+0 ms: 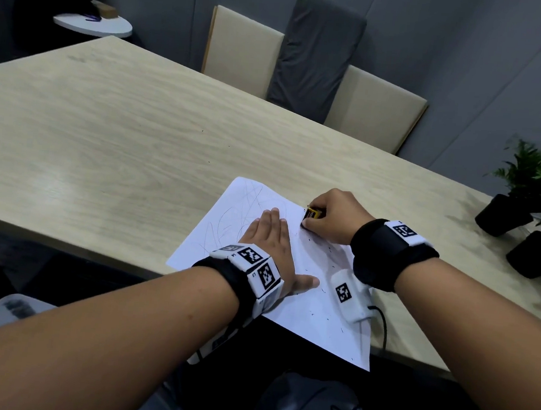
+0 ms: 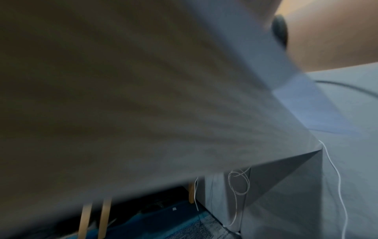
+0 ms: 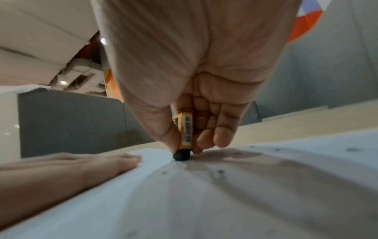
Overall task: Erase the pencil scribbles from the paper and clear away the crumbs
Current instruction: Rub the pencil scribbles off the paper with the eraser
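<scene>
**Eraser on paper, left hand flat**

Right hand (image 1: 334,216) pinches yellow-sleeved eraser (image 3: 184,137) between thumb and fingers, dark tip touching the paper (image 1: 311,311) near its far right edge. Left hand (image 1: 270,241) lies flat on the sheet, fingers straight, holding nothing. Pencil scribbles (image 1: 246,202) on far left part; dark crumbs (image 3: 220,172) scattered on near part. Paper overhangs near edge of light wood table (image 1: 104,129). Beige chair (image 1: 241,48) with grey cloth behind, potted plants (image 1: 528,193) right, grey walls.
</scene>
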A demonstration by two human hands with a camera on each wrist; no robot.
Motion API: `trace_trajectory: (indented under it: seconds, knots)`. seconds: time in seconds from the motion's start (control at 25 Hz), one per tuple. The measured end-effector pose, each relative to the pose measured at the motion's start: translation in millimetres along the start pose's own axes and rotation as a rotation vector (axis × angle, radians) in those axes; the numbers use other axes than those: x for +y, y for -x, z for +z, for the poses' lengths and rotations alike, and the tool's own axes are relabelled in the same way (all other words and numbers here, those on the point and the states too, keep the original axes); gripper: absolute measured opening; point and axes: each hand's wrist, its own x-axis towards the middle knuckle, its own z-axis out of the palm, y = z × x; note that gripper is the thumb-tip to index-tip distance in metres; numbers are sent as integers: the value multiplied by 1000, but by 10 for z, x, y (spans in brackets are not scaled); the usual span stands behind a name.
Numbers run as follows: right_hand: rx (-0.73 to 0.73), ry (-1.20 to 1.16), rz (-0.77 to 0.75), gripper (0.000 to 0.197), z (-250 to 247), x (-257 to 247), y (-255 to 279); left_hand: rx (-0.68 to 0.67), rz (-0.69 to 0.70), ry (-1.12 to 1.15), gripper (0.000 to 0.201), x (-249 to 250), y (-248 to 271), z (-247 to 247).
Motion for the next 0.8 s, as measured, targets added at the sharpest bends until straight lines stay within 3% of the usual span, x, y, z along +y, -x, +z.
trace_trajectory:
  seconds: [0.12,0.24,0.48,0.64,0.8]
  knots:
    - [31,35,32,16,-37,12,-37,-3,0,6,119,3,11,-3]
    - [-17,20,-50,15,36,-97,44,1,-10,8,116,0,-6,0]
    - [38,35,39,17,-34,50,-23,-1,1,27,116,-3,23,-6]
    - [-20,15,-41,15,48,-38,86,-21,-3,6,115,-8,-11,-4]
    - [38,37,49,16,-41,114,22,-15,0,17,116,0,1,-2]
